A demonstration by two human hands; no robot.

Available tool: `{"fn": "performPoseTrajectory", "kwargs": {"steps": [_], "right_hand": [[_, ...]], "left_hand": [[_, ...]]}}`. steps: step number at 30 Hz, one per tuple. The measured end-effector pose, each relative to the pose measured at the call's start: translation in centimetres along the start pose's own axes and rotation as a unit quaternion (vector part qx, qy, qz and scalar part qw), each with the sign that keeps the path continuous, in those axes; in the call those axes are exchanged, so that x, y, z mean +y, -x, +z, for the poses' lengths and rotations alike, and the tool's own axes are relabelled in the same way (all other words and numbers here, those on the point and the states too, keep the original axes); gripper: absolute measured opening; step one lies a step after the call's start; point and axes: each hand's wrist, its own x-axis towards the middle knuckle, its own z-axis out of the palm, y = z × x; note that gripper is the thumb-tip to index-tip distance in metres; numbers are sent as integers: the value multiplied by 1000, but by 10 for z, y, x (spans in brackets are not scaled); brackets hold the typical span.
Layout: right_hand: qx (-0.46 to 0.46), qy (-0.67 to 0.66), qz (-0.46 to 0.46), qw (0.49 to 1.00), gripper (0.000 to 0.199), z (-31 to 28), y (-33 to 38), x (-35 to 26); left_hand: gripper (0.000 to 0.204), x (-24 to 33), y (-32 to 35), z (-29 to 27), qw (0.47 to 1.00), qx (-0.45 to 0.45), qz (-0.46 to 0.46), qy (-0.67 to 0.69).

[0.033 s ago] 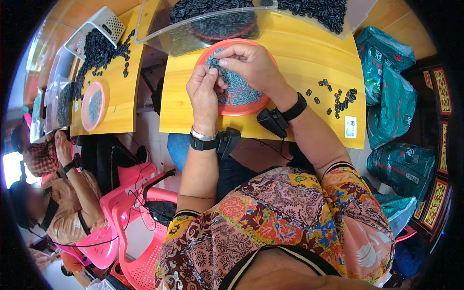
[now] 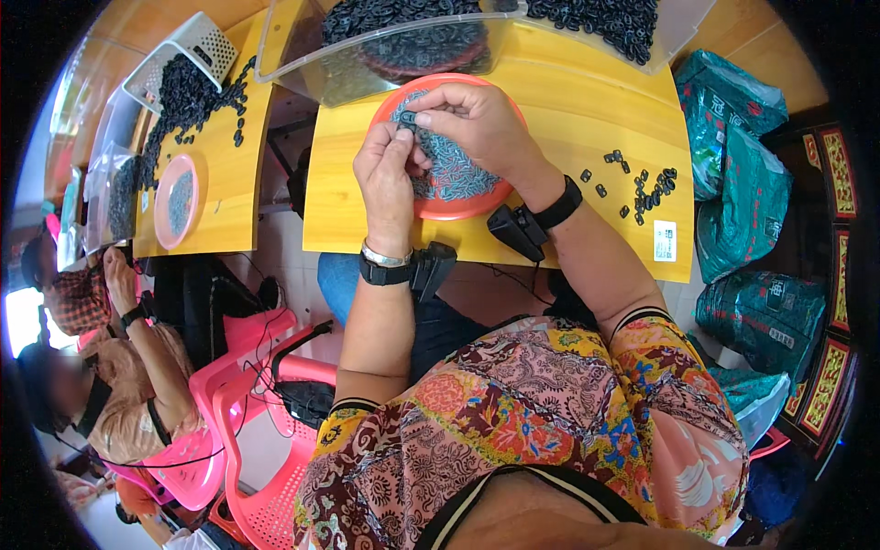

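Note:
My left hand (image 2: pixel 387 174) and my right hand (image 2: pixel 484 126) meet over an orange-red basin (image 2: pixel 449 211). Between their fingertips is a small black plastic piece (image 2: pixel 407 118), pinched from both sides. It resembles the oval black pieces with holes lying on the table. Filling the basin below are a great many small grey-blue screws (image 2: pixel 458 170). Whether a screw is also between my fingers is too small to tell. The curled lower fingers of my left hand hang just over the screws.
Clear plastic bins (image 2: pixel 385 78) of black pieces stand at the table's far side. Loose black pieces (image 2: pixel 653 194) lie right, near a white printed label (image 2: pixel 665 240). Green sacks (image 2: pixel 752 202) stand beyond the right edge. At left, a person (image 2: pixel 137 367) sits by another table (image 2: pixel 220 202).

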Motion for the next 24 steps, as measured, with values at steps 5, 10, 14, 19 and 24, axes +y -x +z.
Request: {"fn": "performPoseTrajectory", "kwargs": {"steps": [5, 10, 14, 19, 24], "right_hand": [[-13, 14, 13, 1000, 18, -2, 0, 2], [-7, 6, -14, 1000, 15, 0, 0, 3], [-47, -19, 10, 999, 19, 0, 0, 3], [-71, 38, -18, 997, 22, 2, 3, -5], [-91, -7, 14, 996, 24, -1, 3, -6]], "left_hand": [[16, 0, 1, 1, 1000, -2, 6, -5], [16, -1, 0, 0, 1000, 1, 8, -8], [16, -1, 0, 1, 1000, 8, 8, -1], [17, -2, 0, -2, 998, 2, -22, 60], [16, 1, -1, -5, 997, -34, -40, 62]]}}
